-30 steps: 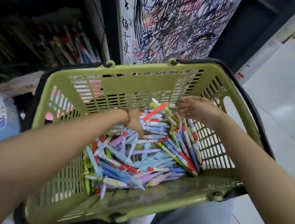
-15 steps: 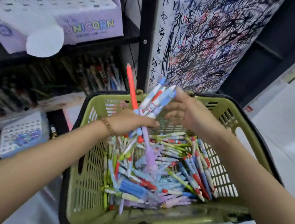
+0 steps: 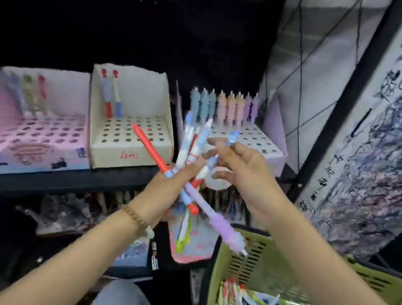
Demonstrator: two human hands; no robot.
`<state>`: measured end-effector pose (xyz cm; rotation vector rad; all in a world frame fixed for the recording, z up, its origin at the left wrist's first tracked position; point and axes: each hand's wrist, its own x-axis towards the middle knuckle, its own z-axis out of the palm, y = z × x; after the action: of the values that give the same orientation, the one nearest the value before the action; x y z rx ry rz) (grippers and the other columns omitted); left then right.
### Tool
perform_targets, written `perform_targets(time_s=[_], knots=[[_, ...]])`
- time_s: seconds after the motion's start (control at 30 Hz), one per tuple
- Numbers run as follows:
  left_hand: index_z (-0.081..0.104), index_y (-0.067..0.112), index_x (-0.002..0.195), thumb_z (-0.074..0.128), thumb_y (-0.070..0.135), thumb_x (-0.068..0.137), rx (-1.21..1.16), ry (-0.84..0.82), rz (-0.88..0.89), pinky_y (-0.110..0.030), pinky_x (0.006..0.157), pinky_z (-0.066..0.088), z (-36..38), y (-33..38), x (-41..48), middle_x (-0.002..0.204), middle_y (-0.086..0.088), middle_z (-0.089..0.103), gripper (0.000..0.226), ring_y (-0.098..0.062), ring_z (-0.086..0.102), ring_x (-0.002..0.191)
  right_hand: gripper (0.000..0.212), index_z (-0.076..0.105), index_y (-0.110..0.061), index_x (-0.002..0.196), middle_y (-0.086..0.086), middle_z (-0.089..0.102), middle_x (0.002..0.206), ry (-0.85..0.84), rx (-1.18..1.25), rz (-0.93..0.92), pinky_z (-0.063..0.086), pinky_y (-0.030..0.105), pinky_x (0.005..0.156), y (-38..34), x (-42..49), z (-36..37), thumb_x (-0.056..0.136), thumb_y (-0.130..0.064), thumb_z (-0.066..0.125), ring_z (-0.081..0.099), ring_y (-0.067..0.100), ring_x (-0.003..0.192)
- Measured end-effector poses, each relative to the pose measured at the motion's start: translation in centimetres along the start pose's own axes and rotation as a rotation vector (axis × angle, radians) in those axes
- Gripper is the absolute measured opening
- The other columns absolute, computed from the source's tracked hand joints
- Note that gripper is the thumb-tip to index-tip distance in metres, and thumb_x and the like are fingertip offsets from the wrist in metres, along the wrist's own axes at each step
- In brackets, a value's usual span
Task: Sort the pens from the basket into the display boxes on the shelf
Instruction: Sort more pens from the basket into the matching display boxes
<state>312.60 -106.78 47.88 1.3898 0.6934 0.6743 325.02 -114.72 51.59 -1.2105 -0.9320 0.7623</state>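
The left hand (image 3: pixel 163 193) grips a splayed bunch of pens (image 3: pixel 197 146); the right hand (image 3: pixel 243 176) pinches a blue pen (image 3: pixel 232 136). Pulling it may spill others short of the display boxes (image 3: pixel 127 155) at the shelf's front edge.

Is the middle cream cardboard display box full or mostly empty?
Mostly empty: the cream cardboard display box holds two pens at its back; the rest is bare.
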Motion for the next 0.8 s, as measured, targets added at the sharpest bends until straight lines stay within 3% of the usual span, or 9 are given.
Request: perform_targets(time_s=[0.1, 0.2, 0.33, 0.47, 0.57, 0.67, 0.73, 0.8], knots=[[0.060, 0.015, 0.059, 0.059, 0.024, 0.090, -0.029, 0.179, 0.005, -0.017, 0.041, 0.043, -5.9, 1.4, 0.2, 0.038, 0.004, 0.055, 0.033, -0.007, 0.051, 0.036, 0.020, 0.065, -0.010, 0.097, 0.000, 0.069, 0.082, 0.034, -0.008, -0.069, 0.049, 0.016, 0.055, -2.3, 3.6, 4.1, 0.098, -0.023, 0.049, 0.064, 0.005, 0.064], [0.064, 0.016, 0.050, 0.065, 0.022, 0.086, -0.020, 0.304, 0.033, -0.028, 0.051, 0.043, -12.7, 2.3, -0.2, 0.043, -0.004, 0.056, 0.036, -0.016, 0.050, 0.037, 0.012, 0.058, -0.016, 0.096, -0.003, 0.071, 0.085, -0.013, -0.025, -0.134, 0.050, 0.016, 0.056, -4.1, 7.5, 8.7, 0.098, -0.023, 0.048, 0.066, 0.003, 0.066], [0.058, 0.011, 0.054, 0.067, 0.019, 0.082, 0.002, 0.446, 0.034, -0.019, 0.036, 0.036, -21.4, 3.4, -1.4, 0.045, -0.009, 0.046, 0.031, -0.016, 0.044, 0.034, 0.010, 0.058, -0.017, 0.096, 0.002, 0.072, 0.090, -0.141, -0.056, -0.162, 0.053, 0.019, 0.062, -4.3, 11.9, 15.8, 0.095, -0.026, 0.054, 0.070, 0.012, 0.079], [0.051, 0.002, 0.057, 0.061, 0.013, 0.087, 0.041, 0.552, 0.025, -0.014, 0.027, 0.028, -27.1, 4.3, -2.5, 0.043, -0.012, 0.044, 0.034, -0.014, 0.038, 0.024, 0.008, 0.061, -0.015, 0.085, -0.002, 0.067, 0.073, -0.240, -0.023, -0.140, 0.053, 0.015, 0.058, -3.0, 15.3, 22.5, 0.093, -0.015, 0.058, 0.067, 0.002, 0.064], [0.051, 0.003, 0.060, 0.062, 0.016, 0.088, 0.039, 0.636, 0.026, -0.020, 0.032, 0.033, -29.4, 4.5, -2.6, 0.044, -0.012, 0.045, 0.033, -0.019, 0.037, 0.026, 0.009, 0.060, -0.014, 0.085, 0.000, 0.068, 0.080, -0.302, -0.059, -0.128, 0.056, 0.019, 0.067, -1.2, 17.3, 26.7, 0.093, -0.011, 0.057, 0.067, 0.002, 0.069], [0.056, 0.001, 0.069, 0.067, 0.021, 0.085, -0.004, 0.706, 0.016, -0.027, 0.042, 0.032, -30.4, 4.3, -2.1, 0.045, -0.011, 0.046, 0.028, -0.022, 0.040, 0.034, 0.004, 0.061, -0.008, 0.090, 0.016, 0.070, 0.095, -0.288, -0.165, -0.149, 0.053, 0.026, 0.081, 0.7, 18.4, 29.8, 0.092, -0.011, 0.059, 0.067, 0.017, 0.083], [0.055, 0.001, 0.073, 0.068, 0.023, 0.083, -0.054, 0.710, 0.006, -0.028, 0.044, 0.032, -30.5, 4.1, -1.8, 0.049, -0.011, 0.047, 0.027, -0.024, 0.042, 0.040, 0.008, 0.061, -0.010, 0.084, 0.015, 0.070, 0.090, -0.272, -0.308, -0.211, 0.049, 0.019, 0.070, 1.5, 18.8, 31.0, 0.091, -0.013, 0.060, 0.064, 0.018, 0.081], [0.054, 0.003, 0.069, 0.069, 0.025, 0.083, -0.069, 0.694, -0.003, -0.027, 0.043, 0.033, -30.7, 3.9, -1.4, 0.040, -0.009, 0.044, 0.029, -0.023, 0.040, 0.038, 0.017, 0.056, -0.019, 0.076, 0.004, 0.067, 0.079, -0.273, -0.372, -0.232, 0.044, 0.013, 0.061, 2.1, 19.2, 31.8, 0.091, -0.013, 0.060, 0.062, 0.012, 0.072]])
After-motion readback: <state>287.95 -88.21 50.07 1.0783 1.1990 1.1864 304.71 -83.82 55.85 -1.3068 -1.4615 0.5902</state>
